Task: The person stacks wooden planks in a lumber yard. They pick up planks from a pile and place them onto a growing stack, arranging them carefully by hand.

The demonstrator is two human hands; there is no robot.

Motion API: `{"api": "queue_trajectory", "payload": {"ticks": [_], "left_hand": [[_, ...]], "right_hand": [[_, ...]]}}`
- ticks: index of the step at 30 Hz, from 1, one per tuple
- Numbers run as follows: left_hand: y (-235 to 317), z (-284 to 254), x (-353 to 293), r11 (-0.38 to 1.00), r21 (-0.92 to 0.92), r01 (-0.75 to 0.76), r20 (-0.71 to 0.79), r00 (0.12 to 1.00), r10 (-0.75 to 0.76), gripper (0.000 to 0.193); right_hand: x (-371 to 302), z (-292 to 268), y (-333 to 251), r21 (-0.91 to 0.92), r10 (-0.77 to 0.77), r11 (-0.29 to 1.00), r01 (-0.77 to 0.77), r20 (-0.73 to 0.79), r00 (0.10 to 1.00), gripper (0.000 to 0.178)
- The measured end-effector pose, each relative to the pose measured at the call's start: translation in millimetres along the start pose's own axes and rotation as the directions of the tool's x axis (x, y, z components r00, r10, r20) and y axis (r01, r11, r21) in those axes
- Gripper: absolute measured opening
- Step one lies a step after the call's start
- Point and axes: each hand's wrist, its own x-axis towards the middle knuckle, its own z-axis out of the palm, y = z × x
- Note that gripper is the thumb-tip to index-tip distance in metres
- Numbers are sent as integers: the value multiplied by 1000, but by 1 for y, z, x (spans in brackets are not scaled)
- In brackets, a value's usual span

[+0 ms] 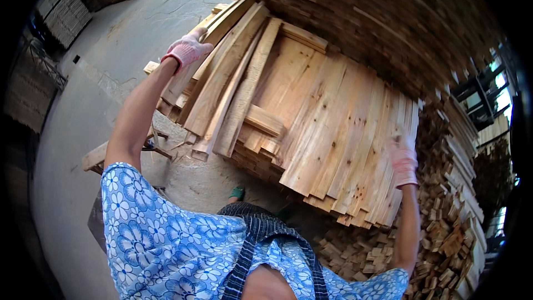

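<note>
My left hand (187, 51), in a pinkish-white knit glove, is at the outer left board (226, 20) of a group of loose, raised boards. Its fingers lie along that board's left edge and its thumb points across the top, so it grips the board. My right hand (403, 161), gloved alike, is at the right side of a layer of flat boards (333, 133) laid edge to edge. Motion smears its fingers, and whether they touch the wood cannot be made out. Between my hands, a long rough board (250, 86) lies slanted, with a short wood block (264, 120) beside it.
A tall timber stack (366, 11) rises behind the boards. Many short wood pieces (444, 233) are piled at the lower right. On the left is a grey concrete floor (105, 116), with a small wooden stand (97, 155) near my left arm and more stacked timber (61, 14) far off.
</note>
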Motion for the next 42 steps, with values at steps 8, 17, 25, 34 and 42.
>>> {"api": "queue_trajectory", "payload": {"ticks": [8, 17, 25, 34, 42], "left_hand": [[7, 4, -35, 938, 343, 57, 120, 987, -104, 80], [-29, -8, -27, 996, 77, -45, 260, 965, 24, 94], [-16, 7, -38, 999, 21, -41, 232, 972, 35, 89], [-4, 7, -40, 998, 59, -28, 226, 974, 14, 85], [-50, 5, -22, 918, -397, -23, 162, 982, 95, 88]], "right_hand": [[46, 76, -299, 615, -193, 787, -47, 318, 928, 69], [55, 135, -361, 791, -111, 583, -187, 305, 946, 75], [47, 69, -378, 828, -98, 556, -66, 144, 985, 78], [47, 168, -399, 883, -26, 302, -359, 384, 923, 105], [36, 110, -367, 927, -133, 330, -178, 232, 963, 100]]}}
